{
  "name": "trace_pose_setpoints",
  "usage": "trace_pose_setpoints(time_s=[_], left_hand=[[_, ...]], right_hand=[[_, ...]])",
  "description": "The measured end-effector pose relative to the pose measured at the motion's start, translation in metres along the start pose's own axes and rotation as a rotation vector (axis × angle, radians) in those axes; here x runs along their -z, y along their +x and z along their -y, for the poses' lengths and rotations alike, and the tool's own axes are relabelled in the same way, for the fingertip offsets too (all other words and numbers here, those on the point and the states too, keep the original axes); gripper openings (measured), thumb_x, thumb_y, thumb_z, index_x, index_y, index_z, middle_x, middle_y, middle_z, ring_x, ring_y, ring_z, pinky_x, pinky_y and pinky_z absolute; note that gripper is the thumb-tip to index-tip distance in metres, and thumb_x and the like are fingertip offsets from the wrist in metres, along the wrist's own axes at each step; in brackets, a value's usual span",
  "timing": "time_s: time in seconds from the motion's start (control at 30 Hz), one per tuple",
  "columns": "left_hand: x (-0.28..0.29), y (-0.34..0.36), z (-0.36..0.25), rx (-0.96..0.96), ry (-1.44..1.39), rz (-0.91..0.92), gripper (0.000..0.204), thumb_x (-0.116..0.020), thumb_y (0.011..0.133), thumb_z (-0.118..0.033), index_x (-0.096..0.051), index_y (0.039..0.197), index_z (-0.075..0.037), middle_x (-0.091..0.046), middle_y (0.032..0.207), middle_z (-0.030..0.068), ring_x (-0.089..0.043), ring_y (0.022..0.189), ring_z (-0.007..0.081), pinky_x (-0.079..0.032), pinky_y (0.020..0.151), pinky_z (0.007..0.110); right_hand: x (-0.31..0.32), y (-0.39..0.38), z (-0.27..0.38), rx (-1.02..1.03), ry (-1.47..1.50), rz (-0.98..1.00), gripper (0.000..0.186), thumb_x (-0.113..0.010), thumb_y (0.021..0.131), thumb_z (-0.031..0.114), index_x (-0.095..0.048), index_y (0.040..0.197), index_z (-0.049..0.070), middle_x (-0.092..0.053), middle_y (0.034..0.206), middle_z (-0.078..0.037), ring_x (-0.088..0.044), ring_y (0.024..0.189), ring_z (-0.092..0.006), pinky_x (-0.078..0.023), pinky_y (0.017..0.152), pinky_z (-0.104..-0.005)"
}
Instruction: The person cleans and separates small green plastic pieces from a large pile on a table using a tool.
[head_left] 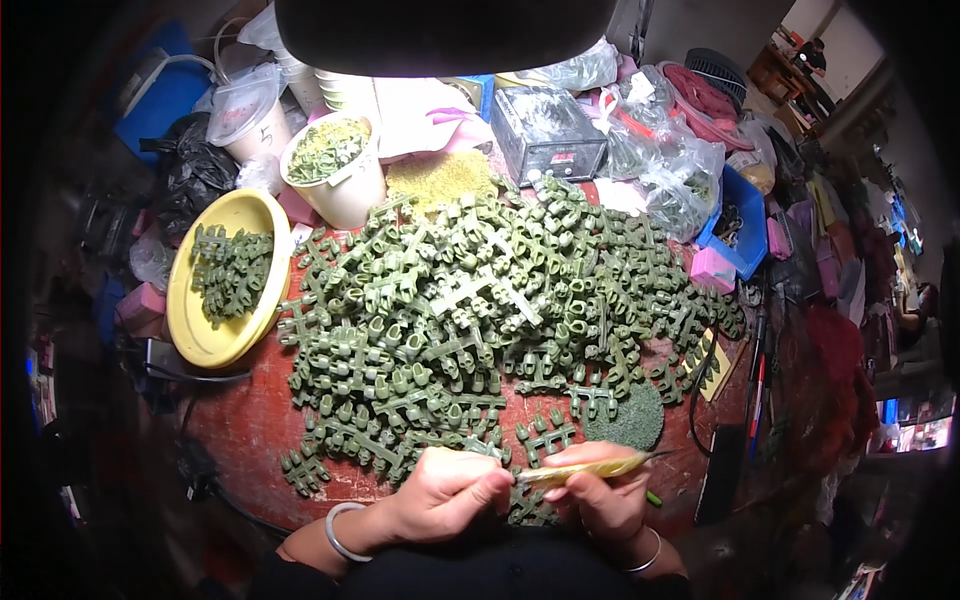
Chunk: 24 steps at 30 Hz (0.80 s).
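Observation:
My left hand (pixel 452 492) is closed over a small green plastic piece at the near edge of the table; the piece is mostly hidden by my fingers. My right hand (pixel 598 490) grips a thin yellowish pointed tool (pixel 590 469) that lies across my fingers, its tip aimed right. Between and under both hands lies a green plastic sprue (pixel 528 508). Just beyond them spreads a big heap of green plastic sprues (pixel 480 310) over the red round table (pixel 245 420).
A yellow bowl (pixel 205 330) with some sprues sits at the left. Behind the heap stand a white bucket of small green bits (pixel 335 165), a yellow granule pile (pixel 440 178), plastic bags (pixel 665 165) and a blue bin (pixel 745 235). A round green pad (pixel 628 420) lies right of the hands.

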<state>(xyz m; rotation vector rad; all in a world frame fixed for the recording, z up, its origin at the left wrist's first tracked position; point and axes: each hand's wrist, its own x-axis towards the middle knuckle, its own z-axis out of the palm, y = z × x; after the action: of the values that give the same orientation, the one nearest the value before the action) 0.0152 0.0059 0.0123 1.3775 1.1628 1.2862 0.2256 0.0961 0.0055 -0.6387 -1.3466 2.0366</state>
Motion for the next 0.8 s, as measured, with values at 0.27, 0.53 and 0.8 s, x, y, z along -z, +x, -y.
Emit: trace_pose_setpoints(time_s=[0.27, 0.53, 0.8], left_hand=[[0.007, -0.007, 0.016, 0.091, 0.084, -0.26, 0.037, -0.053, 0.103, -0.012, -0.064, 0.07, 0.001, -0.063, 0.064, 0.0024, -0.055, 0.054, 0.0084, -0.042, 0.049, 0.025], [0.003, -0.005, 0.01, 0.549, -0.499, -0.105, 0.016, -0.065, 0.096, -0.009, -0.067, 0.108, 0.001, -0.071, 0.084, 0.0065, -0.063, 0.064, 0.0063, -0.051, 0.054, 0.02], [-0.003, -0.002, 0.007, 0.467, -0.433, -0.245, 0.013, -0.065, 0.094, -0.003, -0.065, 0.105, 0.004, -0.07, 0.082, 0.0088, -0.064, 0.066, 0.0079, -0.052, 0.054, 0.02]], right_hand=[[0.0, 0.006, 0.001, 0.092, -0.046, -0.345, 0.019, -0.06, 0.093, 0.007, -0.064, 0.105, -0.008, -0.069, 0.087, -0.013, -0.064, 0.07, -0.0127, -0.054, 0.065, -0.0246], [-0.01, 0.007, 0.004, -0.091, -0.09, -0.186, 0.019, -0.06, 0.095, 0.003, -0.065, 0.109, -0.007, -0.07, 0.095, -0.011, -0.065, 0.074, -0.0118, -0.054, 0.073, -0.0248], [-0.007, 0.008, 0.001, 0.002, 0.007, -0.272, 0.019, -0.061, 0.095, 0.005, -0.065, 0.109, -0.007, -0.07, 0.094, -0.01, -0.066, 0.077, -0.0113, -0.053, 0.072, -0.0232]])
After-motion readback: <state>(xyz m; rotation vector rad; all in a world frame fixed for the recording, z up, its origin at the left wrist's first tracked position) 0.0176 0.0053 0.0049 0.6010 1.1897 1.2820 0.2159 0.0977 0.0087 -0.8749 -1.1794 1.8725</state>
